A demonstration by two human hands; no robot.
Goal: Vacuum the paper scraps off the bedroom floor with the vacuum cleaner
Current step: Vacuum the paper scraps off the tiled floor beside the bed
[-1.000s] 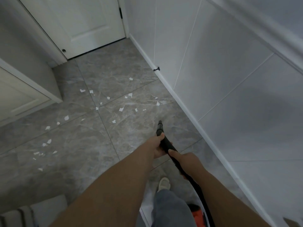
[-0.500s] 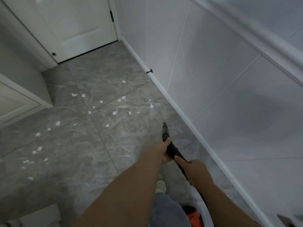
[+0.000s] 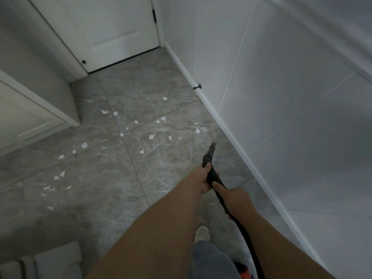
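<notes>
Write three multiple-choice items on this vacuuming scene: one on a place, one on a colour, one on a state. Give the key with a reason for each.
1. Where do the paper scraps lie?
A. on the grey tile floor, ahead and to the left of the nozzle
B. piled on a shelf
C. inside a bin

2. What colour is the nozzle of the vacuum hose?
A. white
B. black
C. yellow

3. How is the hose held?
A. by neither hand, lying on the floor
B. by the right hand only
C. by both hands, the left hand ahead of the right hand

Key:
1 A, white bits dot the tiles as far as the closed door.
2 B, the tip looks dark against the grey floor.
3 C, both hands curl round the hose, the left nearer the tip.
</notes>
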